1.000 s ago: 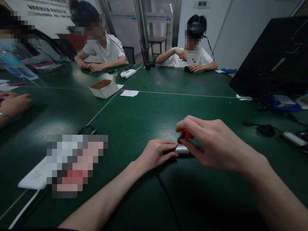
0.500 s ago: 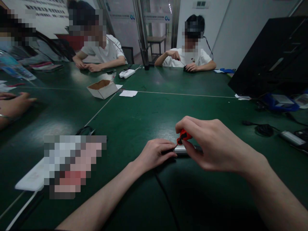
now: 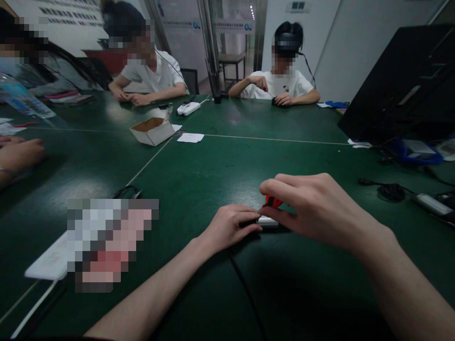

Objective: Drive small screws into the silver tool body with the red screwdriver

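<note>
My left hand [image 3: 232, 226] is closed on the left end of a silver and black device [image 3: 267, 222] that lies on the green table [image 3: 213, 170]. Above the device, my right hand [image 3: 302, 203] pinches the handle of a red and black screwdriver [image 3: 272, 201]. The screwdriver leans down toward the device beside my left fingertips; its tip is too small to make out. A black cable [image 3: 245, 289] runs from near my left hand toward the table's near edge.
A white power strip [image 3: 48, 255] and a blurred-out item lie at the left. Farther off stand an open box [image 3: 152, 131] and a white paper [image 3: 191, 138]. A black monitor [image 3: 401, 85] and cables [image 3: 391, 192] are at the right. Other people sit around the table.
My right fingers have shifted around the screwdriver handle, so less of it shows. My left hand and the device have stayed in place. A person's hand at the far left moved slightly left.
</note>
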A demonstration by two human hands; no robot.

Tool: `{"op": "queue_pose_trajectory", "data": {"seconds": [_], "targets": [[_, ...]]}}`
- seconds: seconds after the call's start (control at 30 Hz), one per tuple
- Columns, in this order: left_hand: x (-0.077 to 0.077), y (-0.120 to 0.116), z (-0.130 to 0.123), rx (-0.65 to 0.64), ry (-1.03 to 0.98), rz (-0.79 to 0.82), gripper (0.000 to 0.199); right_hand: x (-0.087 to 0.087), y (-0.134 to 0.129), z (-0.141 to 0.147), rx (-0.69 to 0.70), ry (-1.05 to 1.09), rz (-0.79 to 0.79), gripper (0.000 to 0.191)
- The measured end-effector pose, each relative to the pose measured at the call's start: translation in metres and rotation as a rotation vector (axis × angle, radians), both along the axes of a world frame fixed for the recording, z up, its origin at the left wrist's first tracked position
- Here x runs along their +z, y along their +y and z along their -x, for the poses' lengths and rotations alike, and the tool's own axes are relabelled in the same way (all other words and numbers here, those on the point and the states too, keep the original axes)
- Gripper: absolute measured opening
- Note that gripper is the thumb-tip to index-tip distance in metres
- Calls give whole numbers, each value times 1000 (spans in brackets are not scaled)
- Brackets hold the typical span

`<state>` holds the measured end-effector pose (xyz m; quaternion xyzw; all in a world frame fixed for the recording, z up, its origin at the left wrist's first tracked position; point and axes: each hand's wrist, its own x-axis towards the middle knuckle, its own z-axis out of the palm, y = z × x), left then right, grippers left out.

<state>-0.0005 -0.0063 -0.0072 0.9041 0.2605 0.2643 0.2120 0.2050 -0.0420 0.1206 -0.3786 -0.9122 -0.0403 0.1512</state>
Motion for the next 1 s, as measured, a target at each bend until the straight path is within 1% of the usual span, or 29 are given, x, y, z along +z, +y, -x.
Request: {"op": "queue_pose_trajectory", "data": {"seconds": [0.1,0.17,0.23,0.33,0.43,0.53,0.63,0.7,0.77,0.87,1.0], "targets": [[-1,1,0,-17,-11,-7,19,1,0,0,-16,-25,-33,14],[-1,1,0,-20,-24,-11,19,2,-1,0,-8,-9,-26,12],[-1,1,-1,-23,-36,-7,20,3,-2,1,11,29,23,11],[0,0,-1,-9,-26,14,23,4,-3,1,26,81,113,17],[1,0,-1,7,-7,24,23,3,-4,1,31,84,138,17],[0,0,-1,9,-14,21,22,2,-4,0,23,45,93,15],[0,0,0,3,-18,9,21,1,-2,0,-7,-16,-12,10],[0,1,0,-3,-22,-3,20,1,-1,0,-29,-49,-70,11],[-1,1,0,-4,-29,-11,20,1,0,0,-44,-57,-86,12],[-1,0,-1,6,-38,-4,21,3,-1,1,-21,-19,-14,9],[0,0,-1,2,-40,15,21,4,-3,1,13,36,90,16]]}}
